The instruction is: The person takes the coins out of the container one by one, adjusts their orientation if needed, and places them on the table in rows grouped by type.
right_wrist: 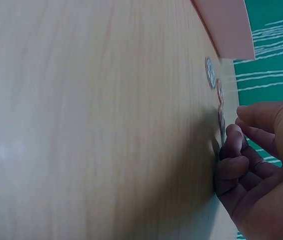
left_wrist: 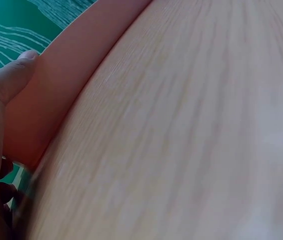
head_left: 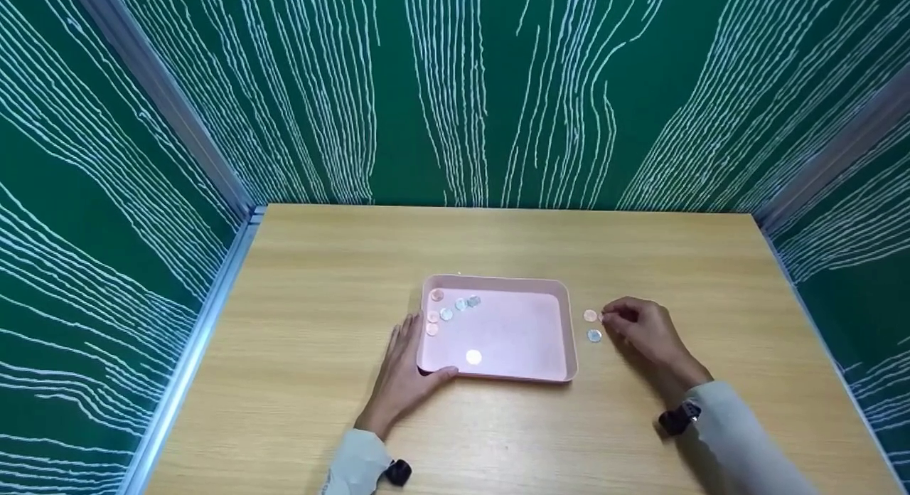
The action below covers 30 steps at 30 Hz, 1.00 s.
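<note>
Several copper and silver coins (head_left: 446, 314) lie in the shallow pink tray (head_left: 530, 338), mostly toward its left side. My left hand (head_left: 405, 374) holds the tray's near left corner, fingers along the left wall and thumb at the front rim; part of those fingers is hidden behind the wall in the left wrist view. To the right of the tray, a silver coin (head_left: 594, 336) and a copper coin (head_left: 590, 315) lie on the table. At a third coin (right_wrist: 221, 118), flat on the wood, are the bent fingertips of my right hand (head_left: 647, 331).
The wooden table (head_left: 341, 260) is bounded by green walls (head_left: 441, 89) with white wavy lines. Metal rails (head_left: 192, 317) run along its sides. A bright light reflection shows on the tray floor.
</note>
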Available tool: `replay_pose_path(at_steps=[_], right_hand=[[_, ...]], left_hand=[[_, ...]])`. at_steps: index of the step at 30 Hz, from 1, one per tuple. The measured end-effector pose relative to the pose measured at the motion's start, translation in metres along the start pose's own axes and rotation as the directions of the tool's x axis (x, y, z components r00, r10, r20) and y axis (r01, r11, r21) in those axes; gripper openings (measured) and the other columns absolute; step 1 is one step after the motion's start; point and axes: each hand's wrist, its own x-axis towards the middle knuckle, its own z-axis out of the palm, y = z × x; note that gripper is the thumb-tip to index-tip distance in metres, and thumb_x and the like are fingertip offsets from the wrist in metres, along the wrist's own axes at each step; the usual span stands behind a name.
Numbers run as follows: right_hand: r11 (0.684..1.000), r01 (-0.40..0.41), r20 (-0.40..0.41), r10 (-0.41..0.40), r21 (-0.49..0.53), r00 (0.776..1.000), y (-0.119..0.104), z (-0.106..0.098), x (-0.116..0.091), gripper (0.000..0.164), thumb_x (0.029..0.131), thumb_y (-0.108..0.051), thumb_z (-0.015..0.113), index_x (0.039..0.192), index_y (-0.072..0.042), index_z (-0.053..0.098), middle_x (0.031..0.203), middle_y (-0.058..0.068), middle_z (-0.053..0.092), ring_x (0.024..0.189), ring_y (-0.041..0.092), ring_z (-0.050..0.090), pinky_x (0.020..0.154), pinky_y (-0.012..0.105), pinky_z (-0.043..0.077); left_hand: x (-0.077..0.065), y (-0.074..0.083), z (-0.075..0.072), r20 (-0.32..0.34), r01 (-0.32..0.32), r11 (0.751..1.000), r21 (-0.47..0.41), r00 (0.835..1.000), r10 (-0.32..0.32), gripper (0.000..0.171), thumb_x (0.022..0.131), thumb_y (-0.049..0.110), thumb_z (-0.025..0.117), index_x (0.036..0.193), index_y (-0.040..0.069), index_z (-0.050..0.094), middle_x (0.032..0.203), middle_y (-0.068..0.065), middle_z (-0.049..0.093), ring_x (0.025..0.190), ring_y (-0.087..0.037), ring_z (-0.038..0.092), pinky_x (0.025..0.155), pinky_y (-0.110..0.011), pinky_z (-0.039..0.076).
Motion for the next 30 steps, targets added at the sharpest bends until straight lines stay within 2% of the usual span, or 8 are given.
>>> replay_pose_path(at_steps=[5, 15, 22, 30], right_hand=[[0.999, 0.021, 0.002, -0.021, 0.049, 1.0, -0.01, 0.007, -0.001, 0.016, 0.103, -0.004, 0.077, 0.115, 0.006, 0.078, 0.089, 0.019, 0.075, 0.057, 0.016, 0.062, 0.048, 0.023, 0.053], [0.995, 0.095, 0.015, -0.094, -0.034, 0.995, -0.037, 0.019, 0.001, 0.018, 0.103, -0.007, 0.077, 0.118, 0.003, 0.079, 0.101, 0.012, 0.077, 0.083, 0.019, 0.066, 0.064, 0.019, 0.051], [0.986, 0.162, 0.039, -0.16, -0.05, 0.986, -0.053, 0.03, 0.001, 0.013, 0.101, -0.008, 0.08, 0.112, -0.003, 0.083, 0.098, 0.006, 0.077, 0.086, 0.02, 0.068, 0.069, 0.019, 0.054], [0.975, 0.22, 0.084, -0.216, -0.042, 0.973, -0.069, 0.046, 0.006, 0.014, 0.098, -0.003, 0.081, 0.111, 0.002, 0.082, 0.099, 0.005, 0.078, 0.085, 0.018, 0.067, 0.071, 0.021, 0.057]], left_hand=[[0.001, -0.002, 0.001, -0.021, -0.055, 0.998, 0.014, 0.998, 0.055, 0.121, 0.087, 0.055, 0.091, 0.173, -0.003, 0.026, 0.175, -0.03, 0.031, 0.165, -0.046, 0.026, 0.137, -0.06, 0.013], [0.001, 0.0, 0.001, -0.018, -0.029, 1.0, 0.007, 0.999, 0.029, 0.122, 0.087, 0.059, 0.089, 0.173, 0.0, 0.026, 0.177, -0.027, 0.029, 0.167, -0.042, 0.023, 0.138, -0.056, 0.01], [0.0, 0.0, 0.001, -0.011, -0.022, 1.0, 0.015, 1.0, 0.022, 0.123, 0.087, 0.062, 0.088, 0.174, 0.001, 0.026, 0.177, -0.027, 0.029, 0.167, -0.041, 0.024, 0.138, -0.055, 0.011], [0.0, 0.0, 0.001, -0.002, 0.019, 1.0, 0.0, 1.0, -0.019, 0.123, 0.087, 0.063, 0.088, 0.175, 0.005, 0.025, 0.178, -0.025, 0.027, 0.168, -0.042, 0.02, 0.138, -0.056, 0.01]])
